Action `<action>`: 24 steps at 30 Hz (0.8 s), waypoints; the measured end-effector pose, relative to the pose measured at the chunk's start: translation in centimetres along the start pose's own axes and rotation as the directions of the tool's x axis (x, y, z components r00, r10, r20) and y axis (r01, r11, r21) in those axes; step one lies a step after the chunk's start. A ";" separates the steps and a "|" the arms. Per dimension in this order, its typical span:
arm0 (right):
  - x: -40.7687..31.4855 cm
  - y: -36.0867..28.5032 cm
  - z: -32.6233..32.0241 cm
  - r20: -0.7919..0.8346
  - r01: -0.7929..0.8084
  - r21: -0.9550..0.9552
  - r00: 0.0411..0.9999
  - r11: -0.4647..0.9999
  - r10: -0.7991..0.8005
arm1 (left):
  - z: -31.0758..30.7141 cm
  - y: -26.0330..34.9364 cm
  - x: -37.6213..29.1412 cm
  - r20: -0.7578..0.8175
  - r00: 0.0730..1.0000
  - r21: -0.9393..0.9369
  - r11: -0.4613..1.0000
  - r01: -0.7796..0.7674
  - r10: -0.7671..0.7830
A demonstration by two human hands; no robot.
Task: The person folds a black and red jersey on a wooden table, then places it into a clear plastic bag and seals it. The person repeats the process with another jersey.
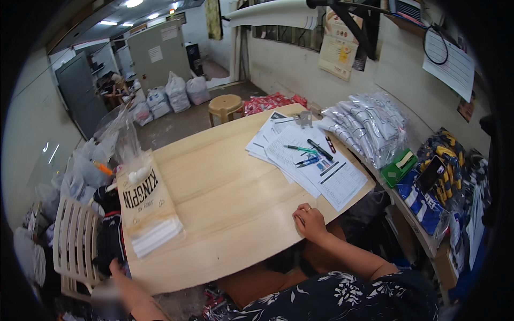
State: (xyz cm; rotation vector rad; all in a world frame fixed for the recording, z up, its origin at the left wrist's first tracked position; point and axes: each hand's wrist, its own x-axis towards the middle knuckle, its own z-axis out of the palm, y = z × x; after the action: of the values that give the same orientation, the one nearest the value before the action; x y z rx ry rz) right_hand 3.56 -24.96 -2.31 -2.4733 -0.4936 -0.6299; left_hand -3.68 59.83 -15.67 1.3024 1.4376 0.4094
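My right hand [310, 222] rests curled on the near right edge of the wooden table [217, 192], a ring on one finger; a small dark thing seems to lie in its fingers, too little of it showing to name. Down at the table's left edge, my left hand [116, 268] touches dark clothing [110, 236] heaped on a plastic chair; its fingers are partly hidden. A stack of printed plastic bags [150, 204] lies at the table's left. Printed sheets [341, 180] fan out at the right, with a green pen [297, 148], a dark marker [320, 149], blue pens [308, 161] and red-handled thread snips [330, 144] on them.
A beige plastic chair [76, 236] stands left, near filled plastic bags [88, 168]. Beyond the table are a stool [225, 103] and red packets [273, 103]. Along the right wall lie bagged garments [369, 124], a green box [399, 167], a phone [431, 173] and folded clothes [421, 204].
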 end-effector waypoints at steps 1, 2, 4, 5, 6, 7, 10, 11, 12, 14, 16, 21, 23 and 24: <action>0.0 -0.3 0.0 0.009 0.002 -0.039 1.000 0.999 -0.001 | 0.4 0.3 0.3 -0.001 0.999 0.005 0.999 0.044 -0.044; 0.0 -0.6 -0.1 0.030 0.015 -0.071 0.999 0.997 -0.013 | 1.0 0.5 0.5 -0.001 0.997 0.004 0.997 0.076 -0.076; 0.2 -0.9 -0.1 0.059 0.012 -0.113 0.998 0.994 -0.006 | 1.7 0.9 0.7 -0.003 0.990 -0.016 0.989 0.144 -0.144; 0.2 -1.0 -0.1 0.082 0.008 -0.114 0.997 0.993 0.001 | 1.8 1.1 0.8 -0.005 0.985 -0.034 0.985 0.170 -0.170; 0.3 -1.0 0.0 0.076 -0.023 -0.107 0.997 0.994 0.032 | 2.1 1.2 0.9 0.002 0.981 -0.051 0.980 0.192 -0.192; 0.3 -1.0 0.1 0.084 -0.067 -0.102 0.994 0.993 0.075 | 2.0 1.1 1.0 -0.016 0.977 -0.054 0.976 0.210 -0.211; 0.4 -1.0 0.6 0.077 -0.121 -0.133 0.988 0.984 0.131 | 1.5 0.6 1.3 -0.061 0.968 -0.115 0.965 0.234 -0.242; 0.4 -0.9 0.7 0.083 -0.114 -0.134 0.989 0.984 0.126 | 1.2 0.4 1.2 -0.079 0.964 -0.138 0.960 0.243 -0.255; 0.4 -0.9 0.7 0.091 -0.112 -0.130 0.988 0.985 0.124 | 0.8 0.1 1.1 -0.100 0.960 -0.161 0.956 0.244 -0.262; 0.5 -0.8 0.8 0.099 -0.093 -0.122 0.990 0.988 0.105 | 0.1 -0.5 0.6 -0.136 0.951 -0.212 0.946 0.246 -0.278; 0.5 -0.8 0.7 0.091 -0.072 -0.108 0.993 0.992 0.082 | -0.4 -0.8 -0.1 -0.164 0.943 -0.264 0.934 0.241 -0.289; 0.5 -0.7 0.5 0.084 -0.068 -0.070 0.994 0.995 0.074 | -0.8 -0.9 -1.8 -0.232 0.932 -0.461 0.875 0.146 -0.277; 0.4 -0.6 0.5 0.070 -0.068 -0.059 0.995 0.996 0.073 | -0.7 -0.2 -2.2 -0.229 0.946 -0.609 0.792 0.045 -0.230; 0.3 -0.5 0.5 0.065 -0.065 -0.042 0.996 0.997 0.067 | -0.9 0.9 -2.4 -0.229 0.957 -0.669 0.743 -0.022 -0.179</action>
State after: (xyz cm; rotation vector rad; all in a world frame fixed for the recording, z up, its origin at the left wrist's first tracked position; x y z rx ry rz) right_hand 3.78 -24.18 -2.31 -2.5438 -0.4262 -0.5377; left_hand -4.55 58.41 -13.46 0.6019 1.3751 0.9866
